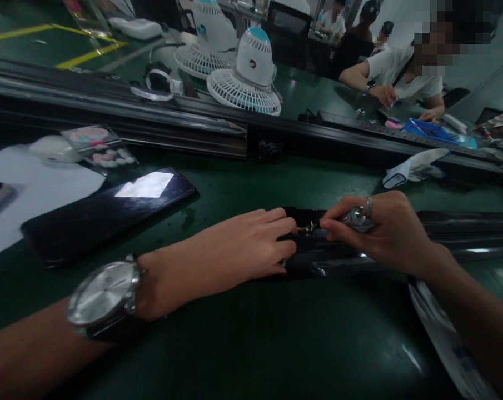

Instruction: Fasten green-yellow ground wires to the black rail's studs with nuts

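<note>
My left hand (259, 244) lies over a long black strip (326, 258) with a glossy surface, its fingers curled onto the strip. Beside those fingertips, a small brass-coloured metal piece (303, 228) shows at the strip's upper edge. My right hand (384, 233) pinches a slim tool with a silver rounded end (357, 214) between thumb and fingers. The tool's tip points toward the metal piece, but the fingers partly hide it, so its exact kind cannot be made out.
A black phone (109, 216) and white paper (34, 194) lie at left. Black rails (184, 119) cross behind, with white fans (253, 72) beyond. A white glove (416, 168) lies at right. Across the table (234, 339) a person (401, 72) works with both hands.
</note>
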The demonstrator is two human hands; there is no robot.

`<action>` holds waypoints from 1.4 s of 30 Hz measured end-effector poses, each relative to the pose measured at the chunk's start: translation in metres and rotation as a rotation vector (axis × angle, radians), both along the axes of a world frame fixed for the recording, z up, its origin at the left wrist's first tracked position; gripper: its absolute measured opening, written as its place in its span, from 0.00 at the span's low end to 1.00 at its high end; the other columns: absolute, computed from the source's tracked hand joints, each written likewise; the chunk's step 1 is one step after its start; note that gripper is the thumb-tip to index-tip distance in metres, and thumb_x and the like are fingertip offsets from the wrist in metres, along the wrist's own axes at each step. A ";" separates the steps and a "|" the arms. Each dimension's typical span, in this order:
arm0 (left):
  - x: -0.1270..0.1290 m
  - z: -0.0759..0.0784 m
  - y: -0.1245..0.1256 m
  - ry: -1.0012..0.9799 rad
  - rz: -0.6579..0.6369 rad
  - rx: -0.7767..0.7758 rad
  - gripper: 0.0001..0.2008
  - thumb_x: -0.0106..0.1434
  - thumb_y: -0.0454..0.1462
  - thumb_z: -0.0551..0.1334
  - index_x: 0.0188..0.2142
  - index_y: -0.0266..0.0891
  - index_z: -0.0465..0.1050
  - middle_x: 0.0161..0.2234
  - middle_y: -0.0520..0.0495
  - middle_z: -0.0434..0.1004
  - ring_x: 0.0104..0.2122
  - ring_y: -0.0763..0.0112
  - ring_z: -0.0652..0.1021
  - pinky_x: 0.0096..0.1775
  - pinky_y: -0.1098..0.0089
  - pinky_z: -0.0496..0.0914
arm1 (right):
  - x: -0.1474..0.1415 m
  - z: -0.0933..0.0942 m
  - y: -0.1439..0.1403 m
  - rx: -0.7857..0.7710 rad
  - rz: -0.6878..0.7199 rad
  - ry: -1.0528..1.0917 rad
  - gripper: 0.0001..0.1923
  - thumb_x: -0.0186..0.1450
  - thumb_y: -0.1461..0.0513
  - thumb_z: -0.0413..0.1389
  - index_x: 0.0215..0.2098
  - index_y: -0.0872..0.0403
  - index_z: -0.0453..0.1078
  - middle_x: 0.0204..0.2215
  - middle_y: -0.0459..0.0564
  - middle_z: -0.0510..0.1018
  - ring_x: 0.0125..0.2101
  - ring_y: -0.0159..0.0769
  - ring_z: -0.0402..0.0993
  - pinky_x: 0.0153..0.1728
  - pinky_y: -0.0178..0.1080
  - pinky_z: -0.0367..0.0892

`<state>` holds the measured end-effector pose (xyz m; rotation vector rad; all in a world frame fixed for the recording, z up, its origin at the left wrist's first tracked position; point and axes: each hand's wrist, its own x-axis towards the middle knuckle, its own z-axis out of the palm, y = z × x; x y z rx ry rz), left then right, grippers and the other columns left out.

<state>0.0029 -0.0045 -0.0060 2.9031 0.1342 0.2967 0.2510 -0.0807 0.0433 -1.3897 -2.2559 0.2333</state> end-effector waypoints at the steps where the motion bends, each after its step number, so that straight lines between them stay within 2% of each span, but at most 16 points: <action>1: 0.000 0.000 0.000 0.003 0.003 0.005 0.03 0.72 0.38 0.61 0.42 0.41 0.73 0.50 0.44 0.74 0.51 0.60 0.73 0.57 0.57 0.66 | 0.000 -0.001 0.000 0.002 0.004 -0.008 0.06 0.70 0.60 0.60 0.36 0.52 0.77 0.21 0.41 0.80 0.18 0.27 0.72 0.23 0.32 0.61; 5: 0.000 0.000 0.000 -0.019 0.002 -0.093 0.03 0.71 0.35 0.61 0.39 0.42 0.74 0.49 0.46 0.74 0.49 0.62 0.73 0.54 0.60 0.67 | 0.006 -0.001 0.003 -0.032 0.115 -0.071 0.05 0.72 0.60 0.59 0.40 0.53 0.76 0.27 0.44 0.82 0.25 0.30 0.76 0.27 0.33 0.64; 9: -0.002 0.004 0.003 -0.051 -0.032 -0.234 0.07 0.70 0.32 0.61 0.38 0.45 0.75 0.49 0.47 0.75 0.47 0.64 0.73 0.50 0.63 0.68 | 0.018 0.013 0.002 -0.098 0.271 -0.180 0.08 0.74 0.64 0.54 0.47 0.53 0.75 0.38 0.49 0.83 0.36 0.35 0.79 0.36 0.37 0.67; 11: -0.003 0.007 0.004 -0.043 -0.039 -0.242 0.08 0.69 0.31 0.62 0.39 0.46 0.76 0.50 0.48 0.75 0.48 0.64 0.73 0.49 0.63 0.68 | 0.023 0.020 0.001 -0.082 0.214 -0.182 0.07 0.73 0.63 0.55 0.46 0.52 0.75 0.36 0.48 0.83 0.34 0.34 0.79 0.35 0.36 0.67; 13: -0.003 0.008 0.004 -0.024 -0.038 -0.227 0.08 0.69 0.31 0.62 0.41 0.48 0.76 0.50 0.48 0.74 0.49 0.63 0.72 0.50 0.62 0.67 | 0.025 0.023 0.001 -0.044 0.117 -0.132 0.06 0.73 0.59 0.57 0.41 0.52 0.76 0.29 0.44 0.82 0.26 0.31 0.77 0.29 0.34 0.64; 16: -0.003 0.007 0.003 -0.018 -0.029 -0.181 0.06 0.70 0.34 0.63 0.43 0.48 0.75 0.51 0.48 0.74 0.50 0.62 0.72 0.50 0.61 0.66 | 0.023 0.017 0.005 -0.048 0.030 -0.070 0.10 0.73 0.56 0.58 0.36 0.52 0.75 0.22 0.40 0.80 0.19 0.27 0.73 0.24 0.33 0.61; 19: -0.002 0.003 0.002 -0.034 -0.004 -0.106 0.04 0.70 0.37 0.64 0.44 0.46 0.74 0.51 0.48 0.74 0.50 0.62 0.72 0.51 0.62 0.65 | 0.019 0.006 0.011 -0.109 0.002 -0.064 0.11 0.73 0.56 0.57 0.36 0.52 0.76 0.23 0.41 0.81 0.21 0.28 0.75 0.26 0.33 0.61; 26: -0.004 -0.001 0.000 0.018 0.016 0.025 0.11 0.74 0.40 0.60 0.54 0.46 0.68 0.56 0.48 0.72 0.51 0.63 0.73 0.51 0.61 0.64 | 0.014 -0.008 0.016 -0.136 -0.037 -0.054 0.12 0.73 0.55 0.57 0.38 0.53 0.77 0.25 0.42 0.80 0.24 0.30 0.75 0.28 0.35 0.61; 31: -0.008 -0.004 0.001 0.051 0.011 0.049 0.07 0.74 0.39 0.58 0.50 0.46 0.69 0.57 0.47 0.71 0.54 0.60 0.71 0.54 0.57 0.62 | 0.016 -0.013 0.019 -0.114 -0.109 -0.137 0.13 0.71 0.53 0.59 0.37 0.54 0.78 0.24 0.45 0.80 0.24 0.33 0.75 0.28 0.36 0.61; 35: -0.007 -0.004 0.001 0.056 0.013 0.043 0.06 0.74 0.39 0.58 0.48 0.45 0.70 0.56 0.47 0.71 0.53 0.61 0.72 0.54 0.58 0.63 | 0.015 -0.010 0.016 -0.037 -0.149 -0.065 0.10 0.70 0.56 0.61 0.36 0.54 0.79 0.25 0.45 0.82 0.22 0.32 0.76 0.25 0.35 0.62; 38: -0.005 -0.003 0.002 0.049 0.020 0.035 0.06 0.74 0.40 0.58 0.48 0.44 0.70 0.54 0.47 0.72 0.52 0.61 0.72 0.53 0.58 0.64 | 0.009 -0.007 0.011 0.043 -0.123 -0.002 0.10 0.71 0.57 0.60 0.35 0.53 0.79 0.25 0.44 0.83 0.22 0.31 0.77 0.24 0.34 0.63; 42: -0.004 -0.003 0.002 0.045 0.014 0.033 0.07 0.75 0.40 0.56 0.47 0.44 0.71 0.53 0.47 0.73 0.51 0.61 0.73 0.54 0.58 0.65 | 0.004 -0.007 0.007 0.074 -0.061 -0.027 0.10 0.73 0.58 0.58 0.37 0.53 0.78 0.30 0.45 0.85 0.23 0.30 0.78 0.25 0.34 0.63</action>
